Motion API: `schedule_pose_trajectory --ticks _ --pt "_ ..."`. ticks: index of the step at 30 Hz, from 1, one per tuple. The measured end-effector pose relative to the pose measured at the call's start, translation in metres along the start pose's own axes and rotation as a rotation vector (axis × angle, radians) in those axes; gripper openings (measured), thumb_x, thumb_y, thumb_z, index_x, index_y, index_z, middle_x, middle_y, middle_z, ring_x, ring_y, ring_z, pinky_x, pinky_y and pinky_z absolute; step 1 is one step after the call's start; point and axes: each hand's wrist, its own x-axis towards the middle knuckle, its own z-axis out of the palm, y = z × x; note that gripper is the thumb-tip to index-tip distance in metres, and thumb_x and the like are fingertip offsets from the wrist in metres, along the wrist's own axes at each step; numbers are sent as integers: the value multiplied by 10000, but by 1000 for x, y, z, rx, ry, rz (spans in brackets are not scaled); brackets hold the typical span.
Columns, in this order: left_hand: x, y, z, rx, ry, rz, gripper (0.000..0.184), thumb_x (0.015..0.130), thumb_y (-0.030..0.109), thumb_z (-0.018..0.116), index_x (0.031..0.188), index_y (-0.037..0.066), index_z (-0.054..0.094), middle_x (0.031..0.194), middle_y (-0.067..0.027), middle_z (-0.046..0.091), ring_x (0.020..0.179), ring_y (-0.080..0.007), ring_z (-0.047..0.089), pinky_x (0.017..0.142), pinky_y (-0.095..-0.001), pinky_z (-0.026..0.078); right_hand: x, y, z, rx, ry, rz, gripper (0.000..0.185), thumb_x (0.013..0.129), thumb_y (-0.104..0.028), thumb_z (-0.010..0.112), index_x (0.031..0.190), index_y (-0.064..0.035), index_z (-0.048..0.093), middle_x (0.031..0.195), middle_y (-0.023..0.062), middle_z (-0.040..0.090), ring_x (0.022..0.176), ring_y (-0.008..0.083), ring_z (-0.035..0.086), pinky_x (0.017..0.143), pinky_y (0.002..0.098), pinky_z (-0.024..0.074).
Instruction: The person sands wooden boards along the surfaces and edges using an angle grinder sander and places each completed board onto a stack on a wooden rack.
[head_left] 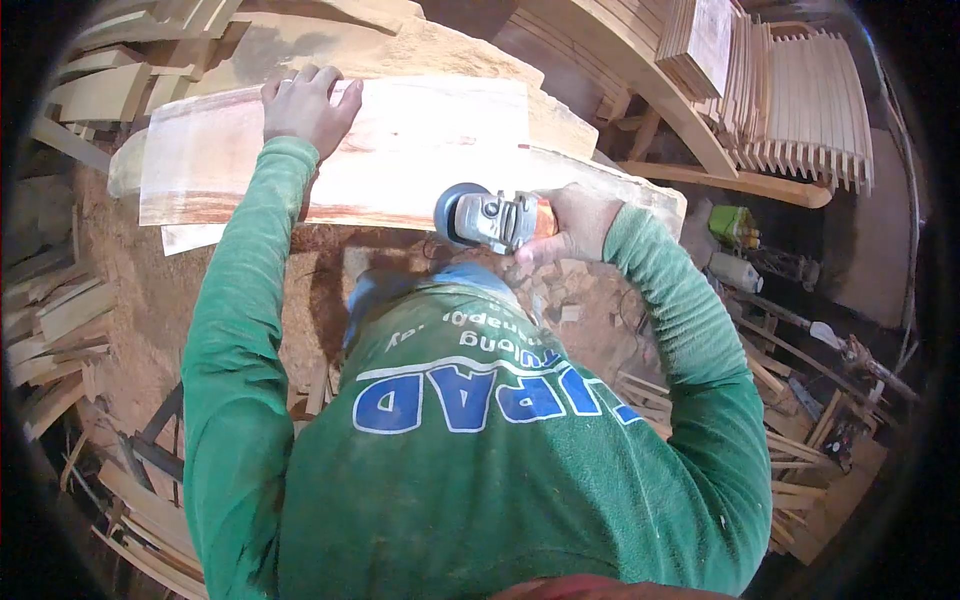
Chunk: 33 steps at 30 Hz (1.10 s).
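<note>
A pale wooden board with reddish streaks lies across a rough wooden slab. My left hand rests on the board's left part, its fingers apart and curling over the far edge. In my right hand is an angle grinder, held by its orange and grey body. The grinder's round disc is at the board's near edge, right of the middle. Whether the disc touches the wood cannot be made out. Another pale piece shows from beneath the board's left end.
Stacked slats and a long curved beam stand at the upper right. A green container is at the right. Wood offcuts lie at both sides, with sawdust and scraps on the floor below the board.
</note>
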Motion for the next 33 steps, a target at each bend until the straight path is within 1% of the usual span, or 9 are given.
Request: schedule_pose_trajectory --ticks 3,4,9,14,18,22,24,26,33 --pt "1 -2 5 -4 39 17 455 1005 528 536 1170 147 720 1130 -85 703 1146 -309 645 1120 -514 341 15 -5 -32 257 -146 238 729 804 -564 833 1297 -53 668 1187 188 728 1156 321 678 1031 401 514" --pt "1 -2 4 -13 32 11 449 1003 525 540 1164 146 721 1124 -84 704 1142 -309 647 1117 -512 343 30 24 -34 -4 -121 342 769 836 -695 742 1160 1 704 939 173 749 883 298 719 833 424 572" --pt "-2 -2 4 -41 94 25 422 993 505 559 1137 145 724 1099 -83 710 1114 -309 657 1087 -502 366 68 59 -68 88 -20 511 752 880 -705 683 1090 16 716 844 100 710 791 233 682 753 383 566" --pt "0 -6 9 -29 102 26 416 990 496 563 1138 143 726 1100 -88 713 1094 -315 665 1069 -506 379 17 10 -20 216 -61 82 682 813 -539 824 1248 -35 675 964 108 731 935 267 696 910 399 559" --pt "1 -2 1 -46 26 24 457 991 518 542 1133 124 725 1138 -108 715 1131 -328 657 1117 -489 351 14 5 6 -110 225 -357 705 782 -440 879 1330 -63 645 1118 120 739 1038 267 698 983 394 541" --pt "20 -23 -4 -65 -127 138 537 978 588 548 1111 96 716 1136 -129 709 1096 -341 672 1058 -493 417 31 18 4 436 1 256 736 791 -604 826 1272 -61 701 1117 172 747 1069 340 703 978 403 541" --pt "34 -47 -6 -70 -185 186 588 967 631 554 1092 79 716 1124 -153 711 1089 -350 673 1001 -476 467 45 66 -11 87 203 444 759 823 -717 722 1144 -29 754 955 141 759 913 299 730 849 406 573" --pt "49 -71 -11 -58 -260 241 642 951 671 564 1056 57 719 1089 -182 716 1069 -364 678 944 -463 507 43 52 -33 333 341 694 794 830 -769 667 1017 -4 767 828 115 733 819 255 719 776 413 570" --pt "72 -123 -27 -58 -417 395 781 863 746 645 878 -31 719 882 -261 709 886 -404 698 811 -490 526 -26 64 77 890 1057 712 606 904 -591 738 1099 -17 760 929 25 690 865 106 615 794 293 496"
